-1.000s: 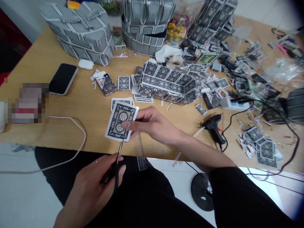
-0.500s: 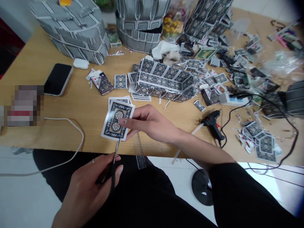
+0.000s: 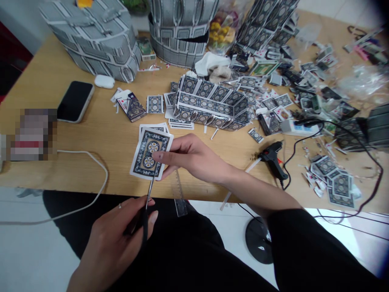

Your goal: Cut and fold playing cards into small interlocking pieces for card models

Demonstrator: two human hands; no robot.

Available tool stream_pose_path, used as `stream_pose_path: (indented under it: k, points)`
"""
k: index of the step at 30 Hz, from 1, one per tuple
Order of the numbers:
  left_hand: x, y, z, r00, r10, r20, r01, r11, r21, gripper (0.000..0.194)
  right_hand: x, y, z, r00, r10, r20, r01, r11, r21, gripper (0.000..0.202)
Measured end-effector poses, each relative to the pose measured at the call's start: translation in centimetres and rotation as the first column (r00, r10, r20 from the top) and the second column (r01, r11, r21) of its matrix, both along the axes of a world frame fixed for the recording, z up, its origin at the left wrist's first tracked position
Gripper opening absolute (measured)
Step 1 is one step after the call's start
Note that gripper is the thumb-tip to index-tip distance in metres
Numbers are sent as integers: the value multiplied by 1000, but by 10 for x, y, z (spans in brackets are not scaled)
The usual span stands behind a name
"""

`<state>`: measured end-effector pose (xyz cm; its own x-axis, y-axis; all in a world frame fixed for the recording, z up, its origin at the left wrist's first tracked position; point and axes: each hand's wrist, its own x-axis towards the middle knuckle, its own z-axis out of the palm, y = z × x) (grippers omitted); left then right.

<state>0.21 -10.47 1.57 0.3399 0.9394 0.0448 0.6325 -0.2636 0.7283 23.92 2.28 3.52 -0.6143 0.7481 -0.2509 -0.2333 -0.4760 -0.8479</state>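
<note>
My right hand (image 3: 194,158) pinches a patterned playing card (image 3: 146,152) by its right side, with the thumb on top. Below it, my left hand (image 3: 118,235) is wrapped round the dark handles of a pair of scissors (image 3: 150,192). The blades meet the card's lower edge near its right corner. Behind the held card, a few more cards (image 3: 162,127) lie on the table. A long open box built from folded cards (image 3: 209,103) stands past my right hand. A clear ruler (image 3: 180,207) sticks out over the table's front edge.
A black glue gun (image 3: 273,160) with its cord lies right of my forearm. At left are a phone (image 3: 75,101), a white case (image 3: 104,81) and a white cable (image 3: 100,162). Large card-made pieces (image 3: 94,40) stand at the back. Loose cards and scraps (image 3: 310,85) cover the right side.
</note>
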Motion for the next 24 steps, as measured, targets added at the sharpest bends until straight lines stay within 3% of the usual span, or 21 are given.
stream_pose_path:
  k: [24]
  points:
    - [0,1,-2,1000,9,-26,-8,999,40,28,1,0,-1,1000,2,3,-2,1000,15,25]
